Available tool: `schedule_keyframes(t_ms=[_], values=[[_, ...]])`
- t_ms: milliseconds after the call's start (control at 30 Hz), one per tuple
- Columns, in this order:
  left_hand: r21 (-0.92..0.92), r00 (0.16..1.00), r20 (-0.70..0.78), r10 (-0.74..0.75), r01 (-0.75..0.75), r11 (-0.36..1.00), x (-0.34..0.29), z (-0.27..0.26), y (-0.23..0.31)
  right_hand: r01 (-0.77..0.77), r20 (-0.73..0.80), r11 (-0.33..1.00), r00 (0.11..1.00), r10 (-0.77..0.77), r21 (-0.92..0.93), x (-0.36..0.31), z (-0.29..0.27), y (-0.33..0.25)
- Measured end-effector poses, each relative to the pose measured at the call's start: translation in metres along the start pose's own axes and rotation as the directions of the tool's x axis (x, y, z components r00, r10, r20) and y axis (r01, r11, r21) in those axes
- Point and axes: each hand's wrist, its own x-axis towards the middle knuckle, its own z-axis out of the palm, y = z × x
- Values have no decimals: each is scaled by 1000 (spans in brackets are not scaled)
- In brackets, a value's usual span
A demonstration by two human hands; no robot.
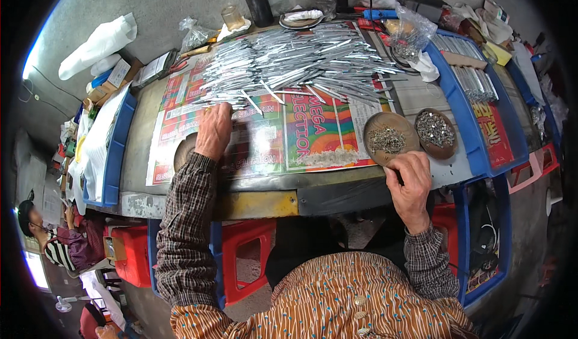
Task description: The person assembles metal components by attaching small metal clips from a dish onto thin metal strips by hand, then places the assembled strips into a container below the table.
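A large heap of thin silver metal strips [289,59] covers the far middle of the table. My left hand [214,133] reaches to the heap's near left edge, fingers curled together against the strip ends; whatever they grip is hidden. Partly behind my left wrist stands a round brown dish [184,152]. On the right a shallow wooden bowl [374,124] holds small golden metal pieces [387,140]. My right hand [410,185] is at this bowl's near rim, thumb and fingers pinched together. Anything between those fingertips is too small to make out.
Beside the wooden bowl sits a darker bowl [442,149] of small silver parts. A blue tray [466,119] with bundled strips lies at the right; another blue tray [117,149] stands left. Printed sheets [253,140] cover the table. Another person [75,243] sits far left.
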Motion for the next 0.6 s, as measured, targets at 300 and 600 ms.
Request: schedule_keyframes(t_ms=[300, 600], values=[[-608, 972, -157, -174, 44, 793, -23, -55, 102, -50, -35, 994, 998, 54, 102, -3, -5, -4], [-899, 850, 435, -296, 394, -190, -79, -67, 196, -113, 56, 905, 994, 99, 411, -3, -3, -48]])
